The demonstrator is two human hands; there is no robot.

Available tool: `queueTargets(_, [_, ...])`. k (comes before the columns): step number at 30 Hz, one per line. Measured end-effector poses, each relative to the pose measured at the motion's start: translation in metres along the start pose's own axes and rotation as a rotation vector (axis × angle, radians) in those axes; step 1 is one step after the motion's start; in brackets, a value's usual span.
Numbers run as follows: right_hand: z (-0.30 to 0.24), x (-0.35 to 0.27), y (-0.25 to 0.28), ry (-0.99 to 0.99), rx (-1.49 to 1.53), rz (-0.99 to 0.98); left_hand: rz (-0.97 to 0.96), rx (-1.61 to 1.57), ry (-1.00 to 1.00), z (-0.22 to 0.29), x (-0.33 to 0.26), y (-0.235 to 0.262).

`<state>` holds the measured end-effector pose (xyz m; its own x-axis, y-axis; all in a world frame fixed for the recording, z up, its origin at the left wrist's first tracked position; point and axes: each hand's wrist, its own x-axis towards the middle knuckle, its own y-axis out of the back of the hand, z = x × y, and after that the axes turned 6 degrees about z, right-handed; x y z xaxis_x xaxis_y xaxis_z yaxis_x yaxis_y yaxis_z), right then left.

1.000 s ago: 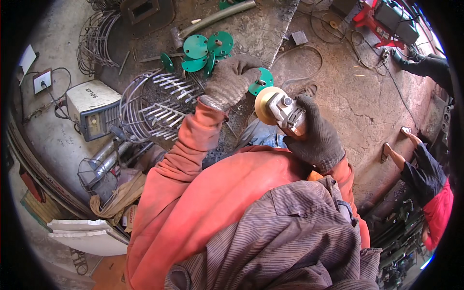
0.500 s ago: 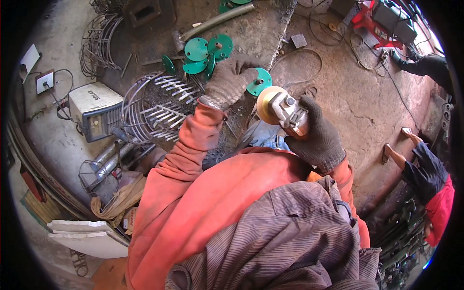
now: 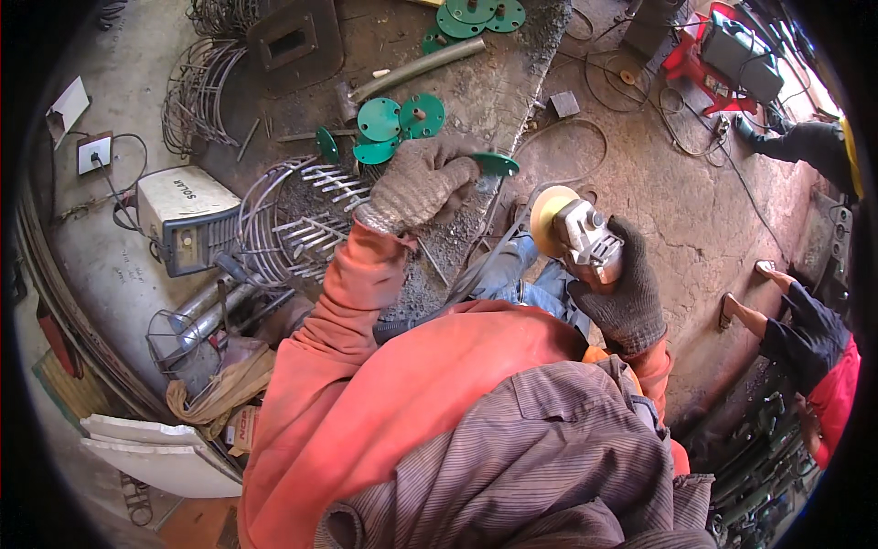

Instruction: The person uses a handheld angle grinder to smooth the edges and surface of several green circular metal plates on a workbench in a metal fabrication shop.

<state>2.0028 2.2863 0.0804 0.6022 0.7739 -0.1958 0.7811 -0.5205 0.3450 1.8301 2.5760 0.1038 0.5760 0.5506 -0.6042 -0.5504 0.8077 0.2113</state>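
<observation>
My left hand (image 3: 422, 181), in a brown knitted glove, is closed on a round green metal flange (image 3: 497, 164) that is tilted nearly edge-on. In my gloved right hand (image 3: 631, 288) is an angle grinder (image 3: 590, 240), its yellowish disc (image 3: 551, 220) facing left toward the flange. A gap separates the disc from the flange. Just beyond my left hand lies a group of green flanges (image 3: 379, 119), some flat and some standing on edge. My left fingertips are partly hidden behind the glove.
A bent-rod metal frame (image 3: 274, 215) lies left of my left arm, beside a white welding machine (image 3: 187, 206). A metal pipe (image 3: 419, 69) and more green flanges (image 3: 471, 11) lie farther off. Cables (image 3: 599, 128) cross the floor. Two other people are at the right, one in a red shirt (image 3: 834, 389).
The flange in my left hand has turned from facing up to nearly edge-on. The grinder has shifted slightly right and down, away from it.
</observation>
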Motion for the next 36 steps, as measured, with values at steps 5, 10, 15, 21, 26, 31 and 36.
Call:
queueTargets(5, [-0.014,0.000,-0.005,0.057,-0.057,-0.060,-0.109,0.200,-0.616,-0.041,0.025,0.000])
queueTargets(10, [-0.006,-0.001,-0.013,0.023,-0.090,-0.149,-0.061,0.244,0.045,-0.002,0.003,-0.006])
queueTargets(15, [-0.003,-0.001,-0.023,0.075,-0.056,-0.155,0.031,0.113,0.042,-0.018,0.008,-0.011])
queueTargets(21, [-0.011,0.006,-0.027,0.050,-0.103,-0.202,0.074,0.126,-0.035,-0.027,0.012,-0.014])
queueTargets(26, [-0.013,0.011,-0.029,0.105,-0.134,-0.187,0.068,0.104,-0.094,-0.030,0.014,-0.013])
queueTargets(31, [-0.015,0.015,-0.027,0.082,-0.106,-0.200,0.039,0.109,-0.107,-0.029,0.015,-0.010])
queueTargets(36, [-0.020,0.019,-0.028,0.019,-0.120,-0.212,0.024,0.081,-0.085,-0.032,0.018,-0.008])
